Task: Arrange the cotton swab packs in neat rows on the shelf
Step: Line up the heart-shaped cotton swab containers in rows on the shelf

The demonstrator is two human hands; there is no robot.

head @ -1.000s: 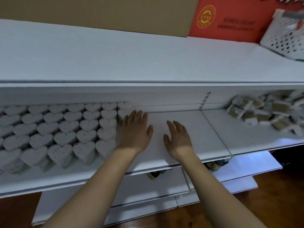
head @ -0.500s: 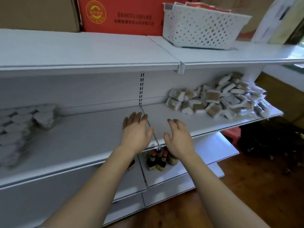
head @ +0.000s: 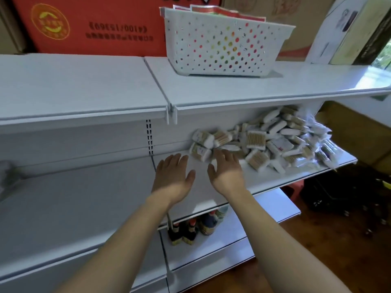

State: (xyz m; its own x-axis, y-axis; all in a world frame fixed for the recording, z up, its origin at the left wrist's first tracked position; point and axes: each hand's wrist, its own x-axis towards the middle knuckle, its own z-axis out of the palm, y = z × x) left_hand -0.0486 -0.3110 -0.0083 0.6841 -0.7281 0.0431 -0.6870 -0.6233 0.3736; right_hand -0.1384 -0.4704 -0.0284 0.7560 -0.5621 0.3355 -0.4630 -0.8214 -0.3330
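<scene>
Here, your left hand and right hand hover empty with fingers spread over the shelf front, while the packs lie heaped toward its right rear; no row begun, all sorting apparently remains.

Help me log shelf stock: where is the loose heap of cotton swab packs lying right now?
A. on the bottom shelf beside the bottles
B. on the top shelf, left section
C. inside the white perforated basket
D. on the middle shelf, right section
D: the cotton swab packs lie heaped on the middle shelf, right of the divider, under the white basket.
</scene>
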